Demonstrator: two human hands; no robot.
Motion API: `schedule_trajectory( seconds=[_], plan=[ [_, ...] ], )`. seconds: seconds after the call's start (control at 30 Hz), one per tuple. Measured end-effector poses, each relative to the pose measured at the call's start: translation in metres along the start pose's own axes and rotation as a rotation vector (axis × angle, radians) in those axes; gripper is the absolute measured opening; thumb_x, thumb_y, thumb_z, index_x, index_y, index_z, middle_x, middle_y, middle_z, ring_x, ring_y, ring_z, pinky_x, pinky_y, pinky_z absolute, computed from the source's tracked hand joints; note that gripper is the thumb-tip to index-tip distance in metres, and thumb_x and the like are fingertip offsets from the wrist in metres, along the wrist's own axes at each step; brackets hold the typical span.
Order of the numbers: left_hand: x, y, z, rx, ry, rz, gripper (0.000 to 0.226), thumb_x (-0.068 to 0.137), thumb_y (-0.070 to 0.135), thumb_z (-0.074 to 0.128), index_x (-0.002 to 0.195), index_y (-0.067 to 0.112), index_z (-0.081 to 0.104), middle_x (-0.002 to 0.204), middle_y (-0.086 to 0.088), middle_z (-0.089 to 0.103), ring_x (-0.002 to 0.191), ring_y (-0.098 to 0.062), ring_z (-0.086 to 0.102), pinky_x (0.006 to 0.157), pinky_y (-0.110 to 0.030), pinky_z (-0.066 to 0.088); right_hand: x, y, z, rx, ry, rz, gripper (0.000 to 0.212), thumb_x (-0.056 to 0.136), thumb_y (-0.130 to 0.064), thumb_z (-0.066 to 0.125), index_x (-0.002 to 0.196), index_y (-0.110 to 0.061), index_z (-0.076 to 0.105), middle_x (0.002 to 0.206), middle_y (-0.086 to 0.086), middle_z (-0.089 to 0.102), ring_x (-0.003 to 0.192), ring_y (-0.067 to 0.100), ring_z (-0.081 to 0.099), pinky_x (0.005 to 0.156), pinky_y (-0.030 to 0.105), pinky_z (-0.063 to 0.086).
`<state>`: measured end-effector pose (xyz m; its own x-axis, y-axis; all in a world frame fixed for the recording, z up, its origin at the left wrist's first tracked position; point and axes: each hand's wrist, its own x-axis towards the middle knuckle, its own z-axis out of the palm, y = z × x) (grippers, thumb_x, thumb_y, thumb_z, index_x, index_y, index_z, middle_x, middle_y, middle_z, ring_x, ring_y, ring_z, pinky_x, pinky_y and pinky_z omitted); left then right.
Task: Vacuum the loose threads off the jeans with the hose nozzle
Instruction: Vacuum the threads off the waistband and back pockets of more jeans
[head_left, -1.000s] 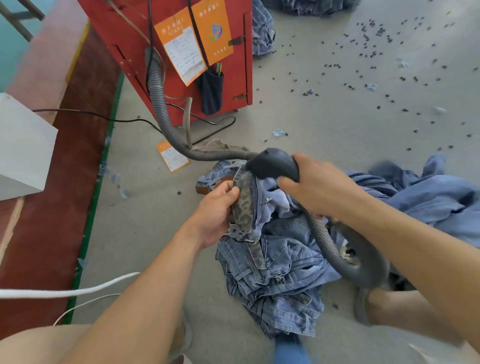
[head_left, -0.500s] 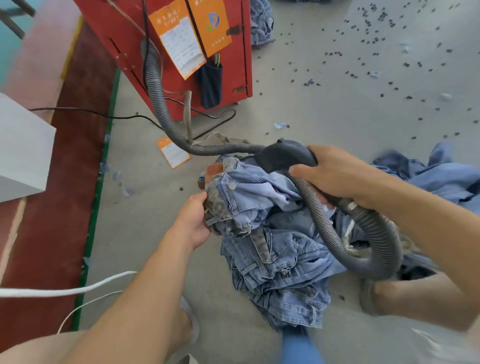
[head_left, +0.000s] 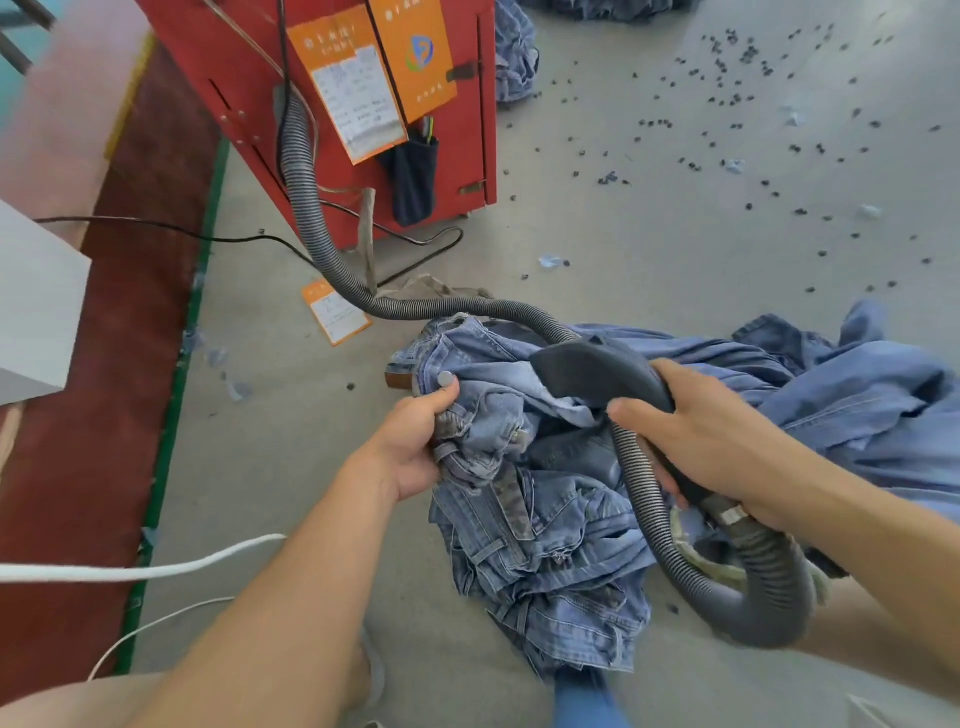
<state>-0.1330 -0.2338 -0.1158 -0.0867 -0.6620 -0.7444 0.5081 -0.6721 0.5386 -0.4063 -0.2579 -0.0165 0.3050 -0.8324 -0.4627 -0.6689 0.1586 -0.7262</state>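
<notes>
I'm mid-pass w/ the vacuum. My right hand (head_left: 711, 441) is wrapped round the dark nozzle (head_left: 597, 371), fingers curled over the handle end where the ribbed hose (head_left: 644, 499) joins it. The nozzle's flat mouth lies on the jeans (head_left: 545, 499), just right of the metal waistband button (head_left: 445, 378). My left hand (head_left: 415, 441) grips a bunched fold of denim at the waistband, thumb up against that button, holding the cloth taut for the suction.

The jeans sit crumpled on the floor (head_left: 649, 249), near side of the red machine (head_left: 337, 104) that the hose runs out of. A second spread of denim lies to the right of the jeans, partly under my right forearm.

Step, as I read it: working the waistband and fly area. Next move prob. calls for dragging the nozzle slowly along the fold while the left hand keeps tension, then re-gripping to turn up a fresh panel. Thin denim may get sucked into the mouth, so keep it stretched.

Hard to see: the nozzle opening itself faces down, so I can't tell if it's sealed on cloth. Loose threads are too fine to pick out. My right palm hides the nozzle-hose joint. Can't tell how many garments are in the pile. The hose loop dips behind my right arm.
</notes>
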Motion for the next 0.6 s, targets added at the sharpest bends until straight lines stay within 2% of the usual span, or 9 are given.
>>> schedule_trajectory(
  seconds=[0.1,0.2,0.3,0.4,0.53,0.6],
  plan=[
    [-0.001,0.005,0.012,-0.017,-0.060,-0.032,0.048,0.106,0.040,0.047,0.127,0.004,0.070,0.127,-0.020,0.071,0.111,-0.036,0.072,0.079,-0.046,0.063,-0.007,-0.001,0.015,0.047,-0.062,-0.014,0.015,0.102,-0.038,0.062,0.100,-0.025,0.054,0.050,0.006,0.061,0.036,0.022,0.054,0.038,0.030,0.046],
    [0.000,0.004,0.014,-0.047,-0.113,-0.030,0.048,0.104,0.041,0.048,0.121,0.005,0.075,0.130,-0.022,0.068,0.115,-0.040,0.069,0.085,-0.051,0.061,0.004,0.001,0.032,0.175,-0.102,0.059,0.020,0.103,-0.035,0.061,0.104,-0.016,0.054,0.057,0.005,0.060,0.041,0.024,0.050,0.041,0.033,0.047],
    [0.001,-0.001,0.008,-0.088,-0.137,-0.052,0.052,0.103,0.040,0.051,0.136,0.002,0.063,0.137,-0.025,0.063,0.125,-0.046,0.062,0.101,-0.061,0.052,0.019,0.007,0.035,0.315,0.042,0.146,0.016,0.104,-0.028,0.059,0.105,-0.012,0.055,0.066,0.012,0.054,0.043,0.023,0.050,0.043,0.035,0.047],
    [0.002,-0.001,0.007,-0.102,-0.171,-0.062,0.056,0.103,0.042,0.051,0.140,0.001,0.059,0.139,-0.026,0.061,0.127,-0.048,0.060,0.105,-0.063,0.049,0.016,0.015,0.021,0.464,0.158,0.213,0.020,0.102,-0.028,0.059,0.104,-0.009,0.052,0.063,0.012,0.053,0.041,0.023,0.050,0.045,0.035,0.047],
    [0.002,0.003,0.016,-0.136,-0.192,-0.044,0.055,0.102,0.042,0.051,0.137,0.002,0.064,0.137,-0.025,0.063,0.123,-0.045,0.063,0.100,-0.061,0.053,-0.003,0.010,0.023,0.309,-0.068,0.116,0.018,0.098,-0.038,0.063,0.102,-0.022,0.055,0.056,0.004,0.059,0.040,0.022,0.053,0.042,0.033,0.048],
    [-0.001,0.002,0.021,-0.152,-0.219,-0.043,0.054,0.102,0.044,0.049,0.132,0.003,0.068,0.138,-0.024,0.063,0.121,-0.043,0.065,0.096,-0.056,0.056,0.003,0.002,0.034,0.275,-0.096,0.102,0.019,0.098,-0.037,0.063,0.102,-0.020,0.055,0.058,0.005,0.059,0.041,0.024,0.052,0.042,0.035,0.048]
  ],
)
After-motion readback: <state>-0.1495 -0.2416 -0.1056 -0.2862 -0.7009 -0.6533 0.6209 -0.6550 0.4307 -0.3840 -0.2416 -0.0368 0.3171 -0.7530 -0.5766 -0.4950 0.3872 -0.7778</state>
